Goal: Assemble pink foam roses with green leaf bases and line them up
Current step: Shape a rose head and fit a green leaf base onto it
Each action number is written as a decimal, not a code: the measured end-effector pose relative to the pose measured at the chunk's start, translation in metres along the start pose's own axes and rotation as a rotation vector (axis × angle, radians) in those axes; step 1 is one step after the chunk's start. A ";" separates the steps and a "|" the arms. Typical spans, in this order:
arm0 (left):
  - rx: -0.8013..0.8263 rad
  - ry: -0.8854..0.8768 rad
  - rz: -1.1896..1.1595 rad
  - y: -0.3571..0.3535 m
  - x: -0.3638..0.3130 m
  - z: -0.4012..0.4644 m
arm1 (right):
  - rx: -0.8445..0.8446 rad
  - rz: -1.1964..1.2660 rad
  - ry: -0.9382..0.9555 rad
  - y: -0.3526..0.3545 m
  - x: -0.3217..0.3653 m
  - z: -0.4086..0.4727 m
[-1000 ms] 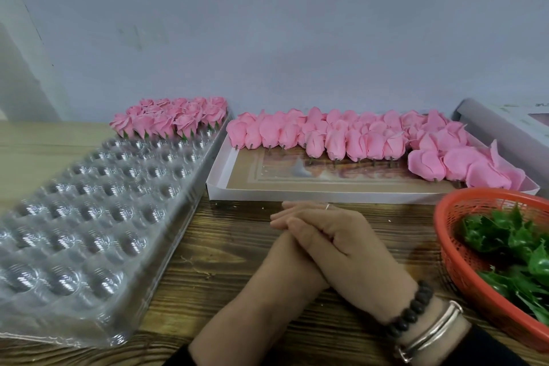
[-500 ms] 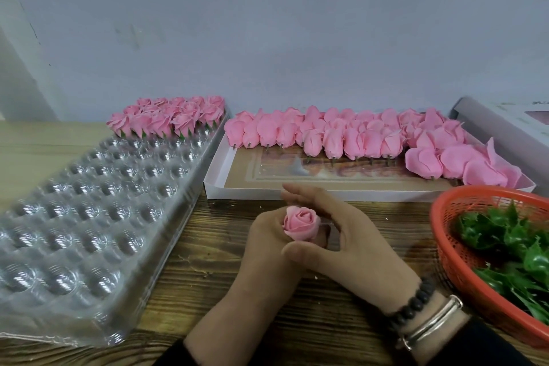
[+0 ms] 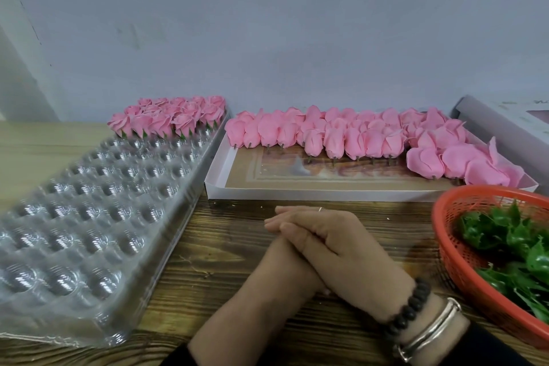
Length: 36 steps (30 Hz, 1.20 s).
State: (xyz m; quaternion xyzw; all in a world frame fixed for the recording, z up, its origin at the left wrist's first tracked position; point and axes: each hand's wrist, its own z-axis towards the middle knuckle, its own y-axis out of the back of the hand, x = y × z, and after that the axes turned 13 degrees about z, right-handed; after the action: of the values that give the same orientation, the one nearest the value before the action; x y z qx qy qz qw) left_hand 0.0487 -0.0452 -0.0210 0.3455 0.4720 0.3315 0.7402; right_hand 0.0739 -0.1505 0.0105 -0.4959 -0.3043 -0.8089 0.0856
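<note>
Head view — hands: the right hand (image 3: 353, 249) lay clasped over the left hand (image 3: 285, 261) near the middle of the counter (image 3: 225, 249), palms pressed together; whether anything was enclosed between them could not be told.
Head view — unfinished roses: a row of pink foam roses (image 3: 341, 137) lay along the far edge of the white cardboard tray (image 3: 297, 194), short stubs pointing toward the person, with a looser pile at the tray's right end.
Head view — finished roses: the assembled roses (image 3: 169, 116), green showing under them, stood packed at the far end of the clear blister tray (image 3: 89, 217) on the counter's left side; the near cups were bare.
Head view — leaf bases: the green leaf bases (image 3: 505, 238) sat heaped in the red basket (image 3: 463, 270) at the counter's right edge.
Handling: the foam looked very light and soft, and would likely dent or shed petals if squeezed — better taken low, by the stub or the base of the bloom.
Leaf handling: the bases looked like thin, springy plastic, probably apt to tangle, so one should be picked by its rim.
</note>
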 end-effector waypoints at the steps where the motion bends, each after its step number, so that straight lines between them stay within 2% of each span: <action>1: 0.048 0.031 -0.012 0.000 0.000 0.000 | 0.032 0.006 -0.015 0.002 0.001 -0.001; 5: 0.211 0.178 -0.251 0.009 -0.014 0.006 | 0.090 0.135 -0.082 0.004 0.001 -0.004; 9: 0.126 0.157 -0.444 0.020 -0.012 0.005 | -0.015 0.182 0.001 0.003 -0.002 -0.007; 12: -0.077 0.279 -0.721 0.021 -0.007 0.006 | -0.269 0.359 0.066 0.002 -0.006 -0.006; 14: -0.238 0.389 -0.841 0.018 -0.003 0.006 | -0.399 0.293 0.114 0.003 -0.009 -0.003; 17: -0.415 0.496 -0.965 0.014 0.004 0.009 | -0.433 0.199 0.112 0.000 -0.013 -0.001; 19: -0.469 0.526 -1.034 0.014 0.005 0.010 | -0.402 0.188 0.105 -0.002 -0.015 -0.001; 21: -0.451 0.544 -1.201 0.016 0.004 0.012 | -0.339 0.192 0.096 -0.004 -0.016 -0.002; 24: -0.330 0.573 -1.418 0.019 0.000 0.014 | -0.239 0.218 0.076 -0.007 -0.018 -0.002; 30: -0.229 0.617 -1.514 0.015 -0.003 0.013 | -0.240 0.173 0.090 -0.011 -0.016 -0.001; 36: -0.195 0.612 -1.490 0.011 -0.004 0.012 | -0.284 0.111 0.145 -0.013 -0.014 -0.002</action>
State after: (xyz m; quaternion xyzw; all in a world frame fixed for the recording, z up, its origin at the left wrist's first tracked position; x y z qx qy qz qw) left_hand 0.0569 -0.0455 -0.0061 -0.2315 0.7287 -0.1291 0.6315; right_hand 0.0738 -0.1434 -0.0067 -0.4595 -0.1521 -0.8713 0.0808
